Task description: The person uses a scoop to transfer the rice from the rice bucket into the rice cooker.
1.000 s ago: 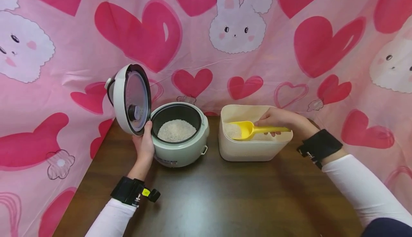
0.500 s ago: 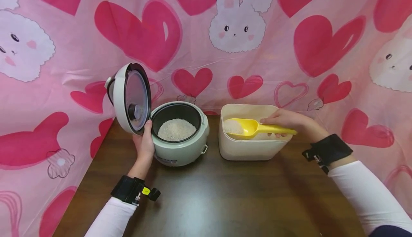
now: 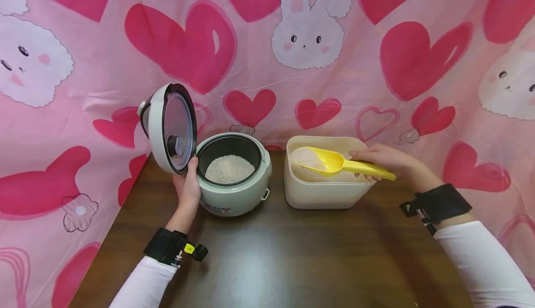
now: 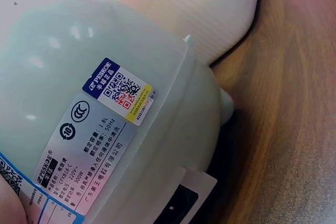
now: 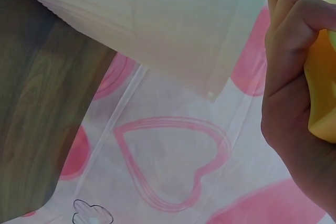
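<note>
A person's right hand grips the handle of a yellow scoop, its fingers curled round the plastic, as the right wrist view also shows. The scoop lies across the mouth of a cream container, bowl toward the left and handle reaching out past the right rim; whether its bowl touches the container's contents is unclear. A heap of white rice fills the front part of the bowl. To the left, on the same brown wooden bench, stands a pale green rice cooker, near the container but apart from it. Its dark inner pot holds a mound of rice as well. The lid stands raised on the cooker's left side, its inner plate facing right. The left hand is against the lower edge of the lid where it meets the cooker body, thumb pointing up in front; the other fingers are mostly hidden, so I cannot tell how far they bend. The left wrist view shows printed labels and a socket on the cooker's side. Black straps circle both wrists below white sleeves, and a pink cloth with hearts and rabbits hangs behind.
</note>
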`<state>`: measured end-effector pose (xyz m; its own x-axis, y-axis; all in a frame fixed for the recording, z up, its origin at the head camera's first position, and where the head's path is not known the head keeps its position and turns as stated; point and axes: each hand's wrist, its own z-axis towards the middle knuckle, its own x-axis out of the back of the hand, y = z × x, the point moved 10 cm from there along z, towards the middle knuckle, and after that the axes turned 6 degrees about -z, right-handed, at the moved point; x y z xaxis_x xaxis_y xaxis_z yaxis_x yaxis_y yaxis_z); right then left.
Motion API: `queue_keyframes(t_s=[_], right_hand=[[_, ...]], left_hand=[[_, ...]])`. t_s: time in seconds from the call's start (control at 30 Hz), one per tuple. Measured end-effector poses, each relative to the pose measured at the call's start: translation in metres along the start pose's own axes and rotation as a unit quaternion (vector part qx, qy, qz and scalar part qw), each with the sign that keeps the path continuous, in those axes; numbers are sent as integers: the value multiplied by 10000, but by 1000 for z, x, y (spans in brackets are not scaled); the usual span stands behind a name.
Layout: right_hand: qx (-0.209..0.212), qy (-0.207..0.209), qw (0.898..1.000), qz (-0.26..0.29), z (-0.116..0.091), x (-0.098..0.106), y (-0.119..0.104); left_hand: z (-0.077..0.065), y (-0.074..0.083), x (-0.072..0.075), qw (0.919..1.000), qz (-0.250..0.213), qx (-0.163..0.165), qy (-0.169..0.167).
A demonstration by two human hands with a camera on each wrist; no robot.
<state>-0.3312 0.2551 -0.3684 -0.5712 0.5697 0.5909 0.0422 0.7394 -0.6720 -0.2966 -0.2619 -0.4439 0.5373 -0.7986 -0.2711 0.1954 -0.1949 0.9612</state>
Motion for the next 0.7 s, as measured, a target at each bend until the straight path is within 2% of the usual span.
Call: queue_keyframes(t_s=[0.13, 0.37, 0.7], right_hand=[[-3, 16, 9999, 120, -4, 2, 3], [300, -62, 9988, 392, -7, 1, 1], [267, -26, 9984, 492, -4, 2, -2]], left_hand=[[-1, 1, 0, 10000, -66, -24, 17], [-1, 1, 0, 10000, -26, -60, 12], [0, 1, 1, 9999, -77, -88, -20]])
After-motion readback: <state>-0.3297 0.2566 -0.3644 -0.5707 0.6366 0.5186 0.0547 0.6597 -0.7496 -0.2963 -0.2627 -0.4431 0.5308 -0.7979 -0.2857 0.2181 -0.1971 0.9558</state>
